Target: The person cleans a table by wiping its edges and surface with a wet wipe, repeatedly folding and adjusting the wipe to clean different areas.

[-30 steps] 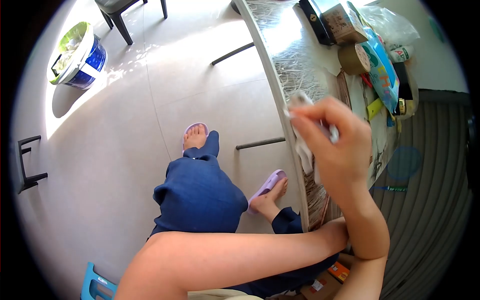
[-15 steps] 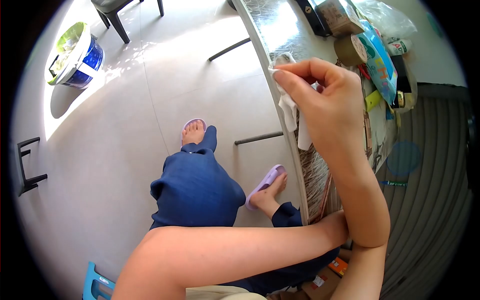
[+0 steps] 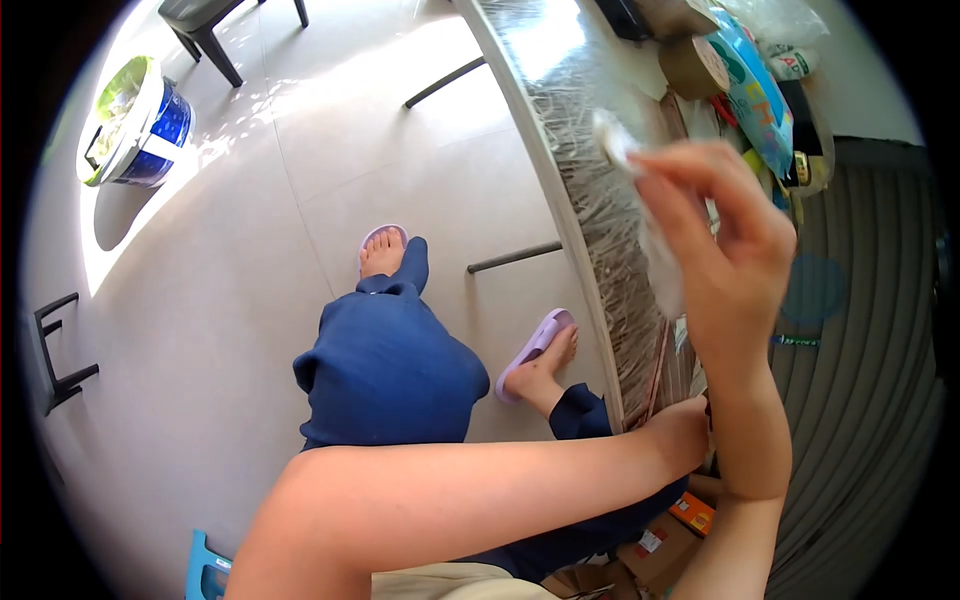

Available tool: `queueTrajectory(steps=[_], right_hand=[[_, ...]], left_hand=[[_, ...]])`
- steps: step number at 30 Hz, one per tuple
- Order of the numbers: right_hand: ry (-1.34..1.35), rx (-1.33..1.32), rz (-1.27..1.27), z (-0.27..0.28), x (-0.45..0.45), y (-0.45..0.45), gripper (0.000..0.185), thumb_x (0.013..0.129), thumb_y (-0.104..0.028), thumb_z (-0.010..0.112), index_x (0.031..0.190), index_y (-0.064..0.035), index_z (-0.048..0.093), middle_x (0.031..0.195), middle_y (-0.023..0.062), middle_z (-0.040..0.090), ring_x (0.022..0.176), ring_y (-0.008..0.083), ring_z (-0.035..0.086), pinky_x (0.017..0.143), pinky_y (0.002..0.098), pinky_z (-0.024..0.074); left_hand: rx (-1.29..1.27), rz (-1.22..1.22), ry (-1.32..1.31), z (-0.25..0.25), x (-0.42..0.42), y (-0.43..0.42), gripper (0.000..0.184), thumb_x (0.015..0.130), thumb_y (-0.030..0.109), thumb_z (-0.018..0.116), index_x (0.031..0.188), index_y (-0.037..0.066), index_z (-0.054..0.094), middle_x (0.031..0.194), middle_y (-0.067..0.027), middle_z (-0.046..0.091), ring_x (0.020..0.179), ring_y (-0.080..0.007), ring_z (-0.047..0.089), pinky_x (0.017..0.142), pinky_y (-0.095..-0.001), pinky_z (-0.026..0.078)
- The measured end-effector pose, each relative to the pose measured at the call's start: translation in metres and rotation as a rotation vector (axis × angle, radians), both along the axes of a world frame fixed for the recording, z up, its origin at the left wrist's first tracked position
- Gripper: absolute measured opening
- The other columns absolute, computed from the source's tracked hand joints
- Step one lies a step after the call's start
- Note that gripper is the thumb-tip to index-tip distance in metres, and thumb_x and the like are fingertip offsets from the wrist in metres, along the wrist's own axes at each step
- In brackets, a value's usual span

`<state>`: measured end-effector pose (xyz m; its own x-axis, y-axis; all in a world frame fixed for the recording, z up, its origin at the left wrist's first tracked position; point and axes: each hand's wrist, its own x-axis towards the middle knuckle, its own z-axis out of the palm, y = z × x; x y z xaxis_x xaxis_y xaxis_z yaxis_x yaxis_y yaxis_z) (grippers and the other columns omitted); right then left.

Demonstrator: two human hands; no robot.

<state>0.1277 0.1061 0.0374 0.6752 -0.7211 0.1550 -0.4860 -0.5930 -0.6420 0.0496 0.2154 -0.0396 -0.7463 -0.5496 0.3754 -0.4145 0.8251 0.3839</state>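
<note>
My right hand (image 3: 735,225) is raised over the near part of the table (image 3: 600,220), thumb and fingertips pinched on a crumpled white tissue (image 3: 660,265). The tissue hangs down beside the palm, and its upper end is smeared by motion. My left forearm stretches across my lap toward the table's near end. Of my left hand (image 3: 685,430) only the back and wrist side show beside the right forearm; its fingers are hidden.
On the table's far right lie a tape roll (image 3: 695,68), a blue packet (image 3: 750,95) and a white bottle (image 3: 790,62). A bucket (image 3: 150,125) stands on the floor left, a dark stool (image 3: 205,30) behind. Cardboard boxes (image 3: 660,550) sit below the table.
My right hand has moved right, away from the table's edge and farther over the top, carrying the tissue. My left hand has shifted slightly right and up. The view has shifted a little.
</note>
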Motion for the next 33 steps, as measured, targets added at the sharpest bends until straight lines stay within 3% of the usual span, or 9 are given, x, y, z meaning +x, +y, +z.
queueTrajectory(steps=[2,5,8,15,22,26,30,31,33], right_hand=[[-0.095,-0.152,0.072,-0.014,0.006,-0.010,0.023,0.080,0.006,0.071,0.103,0.0008,0.074,0.087,0.0087,0.063,0.074,0.0164,0.059,0.065,0.0224,0.0415],[-0.015,-0.332,0.323,-0.025,0.000,-0.005,0.029,0.079,0.005,0.072,0.107,-0.0029,0.075,0.092,0.0085,0.064,0.076,0.0200,0.060,0.067,0.0283,0.0466],[0.047,-0.307,0.374,-0.015,-0.026,0.008,0.022,0.078,0.002,0.071,0.099,-0.0019,0.074,0.090,0.0090,0.064,0.076,0.0263,0.062,0.069,0.0348,0.0504],[0.191,-0.070,0.410,0.006,-0.089,0.046,0.030,0.071,0.003,0.071,0.100,-0.0057,0.077,0.092,0.0063,0.068,0.075,0.0222,0.063,0.062,0.0323,0.0503],[0.085,-0.228,0.439,-0.009,-0.061,0.031,0.026,0.076,-0.003,0.068,0.101,-0.0023,0.072,0.091,0.0062,0.063,0.079,0.0227,0.062,0.064,0.0326,0.0523],[0.008,-0.268,0.428,-0.018,-0.062,0.010,0.034,0.074,0.004,0.068,0.106,-0.0049,0.074,0.092,0.0087,0.064,0.077,0.0241,0.062,0.066,0.0325,0.0518],[0.116,-0.490,0.065,-0.022,-0.108,-0.018,0.033,0.080,0.008,0.066,0.109,-0.0061,0.074,0.096,0.0123,0.063,0.080,0.0251,0.063,0.070,0.0306,0.0515],[0.113,-0.489,0.061,-0.019,-0.120,-0.018,0.033,0.080,0.008,0.066,0.109,-0.0061,0.074,0.096,0.0123,0.063,0.080,0.0251,0.063,0.070,0.0306,0.0515],[0.187,-0.341,-0.191,-0.013,-0.138,-0.010,0.024,0.086,0.004,0.065,0.108,-0.0026,0.073,0.099,0.0092,0.067,0.087,0.0232,0.065,0.075,0.0327,0.0517]], left_hand=[[-0.011,-0.006,0.003,0.003,-0.006,-0.003,0.022,0.085,0.022,0.060,0.093,0.016,0.079,0.105,0.0021,0.074,0.110,-0.0202,0.062,0.102,-0.0371,0.039],[-0.020,-0.010,-0.002,0.004,-0.008,-0.002,0.021,0.085,0.021,0.060,0.092,0.016,0.079,0.103,0.0015,0.074,0.107,-0.0203,0.063,0.101,-0.0366,0.040],[-0.019,-0.007,-0.013,0.005,-0.001,-0.003,0.021,0.084,0.021,0.060,0.090,0.015,0.079,0.101,0.0009,0.074,0.105,-0.0205,0.063,0.100,-0.0362,0.040],[-0.033,-0.016,-0.058,-0.001,0.024,0.003,0.020,0.083,0.021,0.060,0.087,0.014,0.078,0.096,-0.0004,0.074,0.099,-0.0208,0.065,0.097,-0.0352,0.041],[-0.059,-0.020,-0.078,0.002,0.028,0.002,0.019,0.082,0.020,0.060,0.084,0.013,0.077,0.091,-0.0018,0.074,0.094,-0.0211,0.066,0.094,-0.0342,0.042],[-0.078,-0.032,-0.081,0.006,0.025,-0.001,0.018,0.082,0.020,0.060,0.082,0.013,0.077,0.088,-0.0026,0.074,0.091,-0.0213,0.067,0.093,-0.0336,0.043],[-0.053,-0.054,-0.061,0.014,0.028,-0.008,0.016,0.080,0.018,0.059,0.075,0.012,0.074,0.079,-0.0039,0.072,0.081,-0.0220,0.066,0.087,-0.0324,0.043],[-0.028,-0.065,-0.042,0.016,0.029,-0.009,0.016,0.078,0.016,0.059,0.070,0.011,0.071,0.071,-0.0048,0.069,0.072,-0.0226,0.065,0.083,-0.0315,0.044],[-0.021,-0.072,-0.086,0.017,0.029,-0.010,0.016,0.080,0.018,0.060,0.075,0.012,0.073,0.077,-0.0044,0.072,0.077,-0.0210,0.066,0.085,-0.0307,0.043]])
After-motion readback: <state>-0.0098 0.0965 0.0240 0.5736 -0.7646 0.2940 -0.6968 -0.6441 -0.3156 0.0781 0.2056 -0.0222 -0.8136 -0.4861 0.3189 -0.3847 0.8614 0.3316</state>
